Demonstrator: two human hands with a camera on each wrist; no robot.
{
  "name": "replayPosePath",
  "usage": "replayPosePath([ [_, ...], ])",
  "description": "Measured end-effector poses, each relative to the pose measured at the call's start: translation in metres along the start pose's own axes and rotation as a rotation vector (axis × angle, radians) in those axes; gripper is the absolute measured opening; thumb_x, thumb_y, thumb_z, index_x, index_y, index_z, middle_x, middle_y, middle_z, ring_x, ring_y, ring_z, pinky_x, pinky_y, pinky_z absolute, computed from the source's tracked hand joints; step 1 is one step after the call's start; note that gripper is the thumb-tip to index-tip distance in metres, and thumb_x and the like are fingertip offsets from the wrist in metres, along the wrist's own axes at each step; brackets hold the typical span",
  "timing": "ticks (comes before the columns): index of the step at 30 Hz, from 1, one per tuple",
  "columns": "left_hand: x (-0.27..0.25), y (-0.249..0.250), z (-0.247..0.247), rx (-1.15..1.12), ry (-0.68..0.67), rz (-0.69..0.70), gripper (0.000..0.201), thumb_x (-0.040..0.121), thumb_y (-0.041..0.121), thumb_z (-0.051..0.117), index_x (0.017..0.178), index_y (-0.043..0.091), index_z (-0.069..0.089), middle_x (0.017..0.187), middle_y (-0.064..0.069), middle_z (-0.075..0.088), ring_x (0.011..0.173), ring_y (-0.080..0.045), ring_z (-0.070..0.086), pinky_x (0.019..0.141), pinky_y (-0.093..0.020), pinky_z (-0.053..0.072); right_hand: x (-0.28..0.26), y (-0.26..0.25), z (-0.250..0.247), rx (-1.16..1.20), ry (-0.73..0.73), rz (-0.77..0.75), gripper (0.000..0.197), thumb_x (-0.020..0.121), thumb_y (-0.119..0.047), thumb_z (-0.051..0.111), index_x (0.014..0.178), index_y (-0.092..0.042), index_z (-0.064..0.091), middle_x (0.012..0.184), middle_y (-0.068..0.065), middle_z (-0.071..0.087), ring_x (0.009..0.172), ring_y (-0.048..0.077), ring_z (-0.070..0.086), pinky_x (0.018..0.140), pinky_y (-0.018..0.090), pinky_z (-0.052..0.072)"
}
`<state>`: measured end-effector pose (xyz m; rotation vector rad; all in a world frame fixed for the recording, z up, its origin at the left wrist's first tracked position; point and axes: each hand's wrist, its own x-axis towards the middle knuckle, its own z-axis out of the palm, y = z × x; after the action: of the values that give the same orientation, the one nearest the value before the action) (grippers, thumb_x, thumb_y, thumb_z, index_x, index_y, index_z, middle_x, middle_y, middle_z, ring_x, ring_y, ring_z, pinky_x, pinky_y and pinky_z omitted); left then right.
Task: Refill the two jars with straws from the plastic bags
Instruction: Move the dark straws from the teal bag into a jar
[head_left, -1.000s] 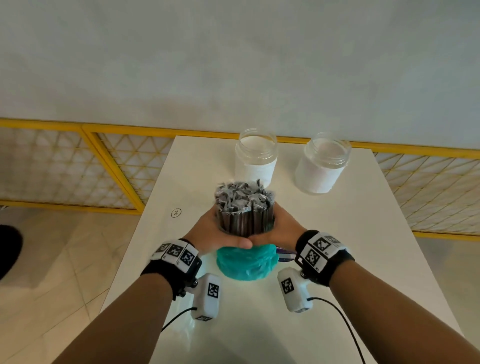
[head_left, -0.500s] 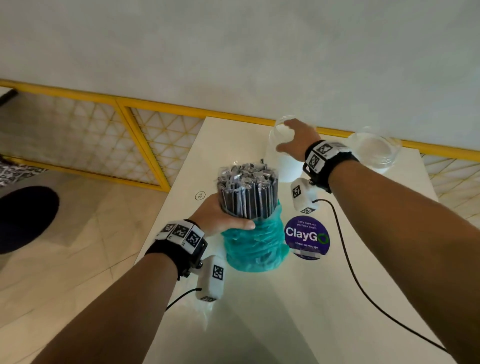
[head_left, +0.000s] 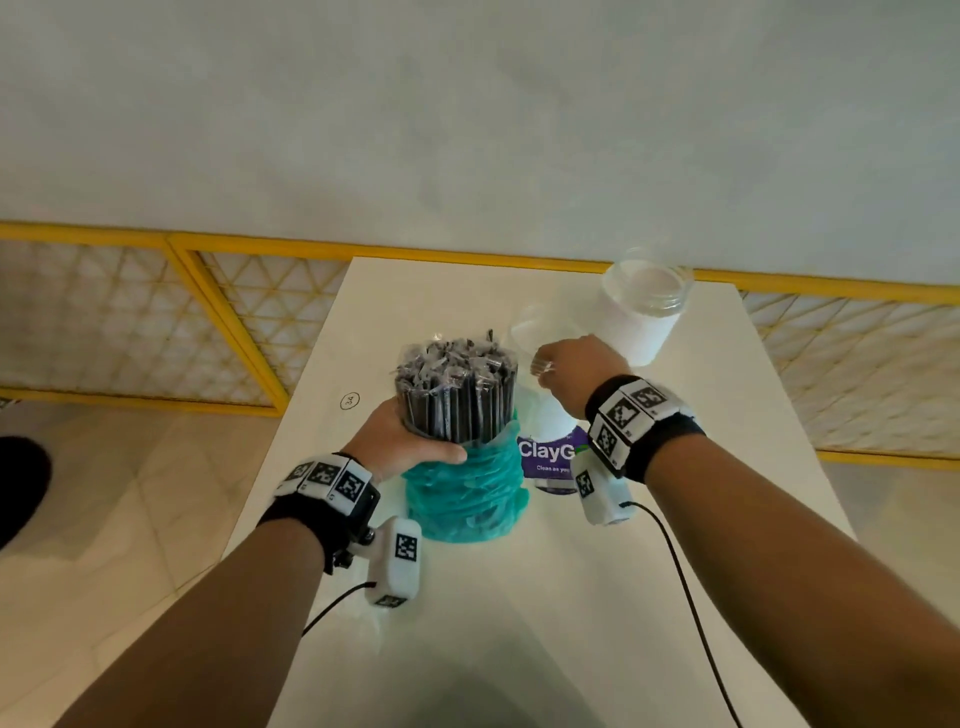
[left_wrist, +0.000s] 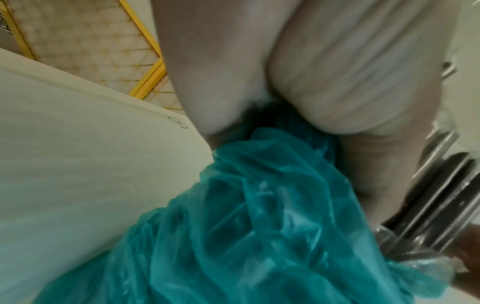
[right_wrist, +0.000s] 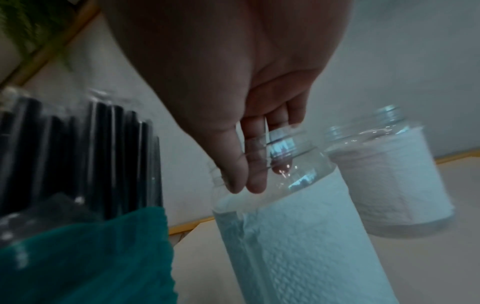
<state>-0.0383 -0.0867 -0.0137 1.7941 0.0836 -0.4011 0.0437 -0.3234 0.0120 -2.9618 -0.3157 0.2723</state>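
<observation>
A bundle of black wrapped straws (head_left: 457, 395) stands upright on the white table (head_left: 519, 597), its teal plastic bag (head_left: 467, 499) pushed down round the lower half. My left hand (head_left: 421, 441) grips the bundle just above the bag; in the left wrist view the palm (left_wrist: 337, 92) lies against the straws (left_wrist: 441, 195) and the bag (left_wrist: 259, 226). My right hand (head_left: 545, 364) pinches the rim of the nearer clear jar (head_left: 540, 332), lined with white paper and tilted, right beside the straws. The fingers (right_wrist: 244, 164) reach inside the jar (right_wrist: 298, 226). A second lined jar (head_left: 644, 312) stands behind.
A purple ClayGo sticker (head_left: 545, 454) lies on the table under my right wrist. A round number mark (head_left: 349, 400) sits near the left table edge. A yellow lattice railing (head_left: 234, 322) runs behind and to both sides. Cables trail from both wrist cameras.
My right hand left the bundle, reached to the back of the table, took the left jar by the rim and drew it close beside the straws. My left hand stays on the bundle.
</observation>
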Motion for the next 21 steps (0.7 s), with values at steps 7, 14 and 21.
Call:
replayPosePath([
  [7,-0.022,-0.003,0.015,0.044,-0.053,0.016,0.068,0.036,0.024,0.093,0.102,0.017,0.076,0.100,-0.003,0.077,0.101,-0.021,0.071,0.101,-0.048,0.050,-0.074,0.005,0.005,0.080,-0.019,0.086,0.027,0.092,-0.025,0.052,0.115,-0.025,0.065,0.123,0.003,0.065,0.117,0.030,0.053,0.101,0.038,0.045],
  [14,-0.042,-0.012,0.029,0.013,-0.047,0.020,0.062,0.043,0.011,0.093,0.103,0.014,0.075,0.100,-0.004,0.077,0.100,-0.020,0.071,0.099,-0.044,0.052,-0.111,-0.032,-0.016,0.471,0.146,-0.055,0.060,0.078,-0.009,0.063,0.135,-0.012,0.045,0.136,0.009,0.048,0.127,0.027,0.044,0.103,0.033,0.039],
  [21,-0.048,-0.018,0.030,-0.013,-0.001,0.031,0.062,0.050,0.005,0.094,0.107,0.017,0.073,0.102,-0.003,0.077,0.101,-0.018,0.071,0.097,-0.043,0.053,-0.131,-0.050,0.011,0.800,-0.037,-0.044,0.113,0.066,-0.028,0.084,0.151,-0.013,0.012,0.142,0.005,0.046,0.127,0.021,0.049,0.108,0.040,0.041],
])
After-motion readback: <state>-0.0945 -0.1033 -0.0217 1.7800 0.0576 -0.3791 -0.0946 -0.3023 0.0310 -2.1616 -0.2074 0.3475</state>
